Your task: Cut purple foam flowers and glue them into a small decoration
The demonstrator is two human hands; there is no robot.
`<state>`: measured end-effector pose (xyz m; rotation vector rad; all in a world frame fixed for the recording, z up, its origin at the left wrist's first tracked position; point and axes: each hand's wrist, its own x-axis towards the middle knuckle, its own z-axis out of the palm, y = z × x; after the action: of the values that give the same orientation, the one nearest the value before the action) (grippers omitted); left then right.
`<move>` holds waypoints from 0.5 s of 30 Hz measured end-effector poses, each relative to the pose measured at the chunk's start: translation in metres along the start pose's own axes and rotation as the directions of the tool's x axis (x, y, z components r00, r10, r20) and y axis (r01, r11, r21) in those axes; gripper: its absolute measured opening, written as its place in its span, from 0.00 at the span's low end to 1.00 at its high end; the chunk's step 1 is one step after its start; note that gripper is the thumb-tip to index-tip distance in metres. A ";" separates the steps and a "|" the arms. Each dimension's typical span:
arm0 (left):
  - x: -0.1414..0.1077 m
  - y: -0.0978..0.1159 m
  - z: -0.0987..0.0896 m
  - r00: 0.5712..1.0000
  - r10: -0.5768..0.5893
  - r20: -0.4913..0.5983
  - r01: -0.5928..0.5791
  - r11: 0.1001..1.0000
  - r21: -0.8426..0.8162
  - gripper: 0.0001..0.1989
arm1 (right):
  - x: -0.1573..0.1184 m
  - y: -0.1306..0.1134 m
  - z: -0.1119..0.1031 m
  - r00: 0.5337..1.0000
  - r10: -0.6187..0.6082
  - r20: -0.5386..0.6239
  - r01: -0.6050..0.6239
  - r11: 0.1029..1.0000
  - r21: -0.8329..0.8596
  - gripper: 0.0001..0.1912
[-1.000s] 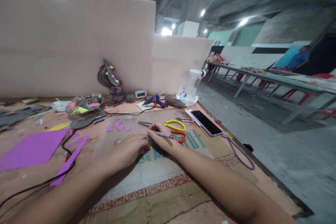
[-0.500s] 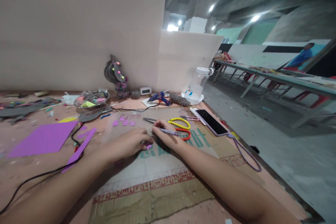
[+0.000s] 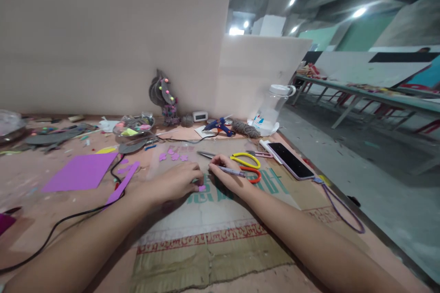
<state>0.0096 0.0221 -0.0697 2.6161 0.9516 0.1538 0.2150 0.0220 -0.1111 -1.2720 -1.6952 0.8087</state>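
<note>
My left hand [image 3: 182, 181] rests over the cardboard [image 3: 213, 261], its fingers bent and closed on a small purple foam piece [image 3: 202, 188] that pokes out at the fingertips. Facing it, my right hand [image 3: 227, 175] is wrapped round a pen [image 3: 231, 171] held slantwise, with its tip end toward the left hand. Just behind the right hand lie scissors [image 3: 252, 160] with one yellow and one orange handle, blades pointing left. Several purple flower cutouts [image 3: 174, 156] are on the board beyond my left hand.
A purple foam sheet [image 3: 79, 171] and strip [image 3: 124, 184] lie left, beside a black cord [image 3: 62, 219]. At the back are a glue gun [image 3: 220, 126], grey yarn [image 3: 245, 128], a bowl of scraps [image 3: 134, 128] and a bottle [image 3: 270, 110]. A phone [image 3: 291, 160] lies right.
The view has swung left, so everything sits farther right in the picture. Both hands keep nearly the same pose, still holding the purple piece and the pen.
</note>
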 end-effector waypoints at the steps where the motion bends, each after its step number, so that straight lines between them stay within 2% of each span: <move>1: -0.002 -0.005 -0.002 0.999 -0.038 0.011 0.038 0.999 0.015 0.07 | -0.001 0.000 0.000 1.000 -0.004 0.002 0.004 1.000 0.001 0.04; 6: -0.021 -0.046 -0.018 0.968 -0.238 0.081 0.230 0.969 0.090 0.05 | 0.000 0.002 -0.001 1.000 -0.012 0.017 0.012 1.000 -0.002 0.05; 8: -0.029 -0.060 -0.027 0.940 -0.332 0.079 0.320 0.938 0.132 0.09 | 0.002 0.002 -0.001 1.000 -0.011 0.022 0.011 1.000 -0.005 0.04; 12: -0.039 -0.073 -0.039 0.838 -0.546 0.002 0.533 0.818 0.216 0.24 | 0.004 0.002 0.000 1.000 0.005 0.024 -0.004 1.000 -0.013 0.04; 15: -0.040 -0.072 -0.039 0.775 -0.632 0.014 0.614 0.757 0.223 0.33 | 0.003 0.003 0.001 0.999 0.017 0.033 -0.016 1.000 -0.016 0.05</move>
<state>-0.0729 0.0588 -0.0583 2.2842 1.8302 -0.2452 0.2148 0.0256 -0.1135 -1.2910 -1.7222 0.8324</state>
